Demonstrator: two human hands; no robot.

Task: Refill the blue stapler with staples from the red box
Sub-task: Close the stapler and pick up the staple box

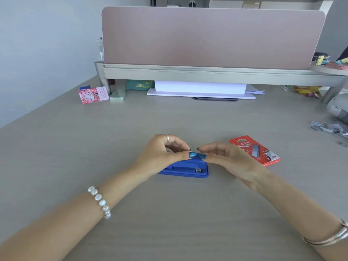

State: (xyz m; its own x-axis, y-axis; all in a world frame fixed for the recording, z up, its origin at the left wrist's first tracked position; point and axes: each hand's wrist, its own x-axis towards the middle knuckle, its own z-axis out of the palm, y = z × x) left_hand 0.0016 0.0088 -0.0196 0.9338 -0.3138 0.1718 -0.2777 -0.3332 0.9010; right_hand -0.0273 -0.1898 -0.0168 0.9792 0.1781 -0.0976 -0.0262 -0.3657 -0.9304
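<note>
Blue stapler (185,168) flat on grey desk (131,129), centre of view, nose pointing right, metal staple channel visible at nose end. Top cover looks down; cannot confirm latched.

Left hand (160,157) draped over rear and top of stapler, fingers curled, thumb pressed on top near the nose. Ring on 1 finger. Pearl bracelet (99,202) on left wrist.

Right hand (231,161) coming in from the right, thumb tip on stapler top, touching or just beside left thumb. Other fingers extended loosely toward left hand, tips nearly meeting above stapler. Looks like a light 2-thumb press, not a full clamp; cannot tell whether anything small is pinched between fingertips. Metal bangle (331,238) on right wrist.

Red box (254,150) lying flat on desk just right of right hand, partly hidden behind it, not touched. Flap state unclear from this angle.

Loose staple strips (329,129) scattered at far right edge of desk, well apart from stapler.

Back of desk: pink partition (207,36) on a raised shelf (207,72). Under shelf: white paper stack (199,89), green packet (139,85). Left of that: pink card (93,95), small green box (118,95). Binder clips (322,60) on shelf at right end.
</note>
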